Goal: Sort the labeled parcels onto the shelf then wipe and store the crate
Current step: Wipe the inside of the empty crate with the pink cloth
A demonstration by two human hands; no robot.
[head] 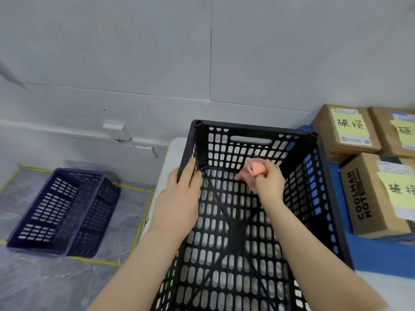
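A black perforated crate point(323, 171) stands on a white table right in front of me, with nothing but my hand and a cloth inside it. My left hand point(177, 198) grips the crate's left wall near the far corner. My right hand point(268, 180) is inside the crate, shut on a pink cloth point(252, 170) pressed near the far wall. To the right, cardboard parcels with yellow handwritten labels sit on a blue shelf: one at the back point(347, 129), one beside it point(399, 131) and one in front point(377, 194).
A dark blue crate point(65, 212) sits on the grey floor at the left, inside a rectangle of yellow tape point(143, 212). A grey wall with wall sockets point(116, 129) runs behind. The blue shelf ledge point(381, 254) borders the black crate's right side.
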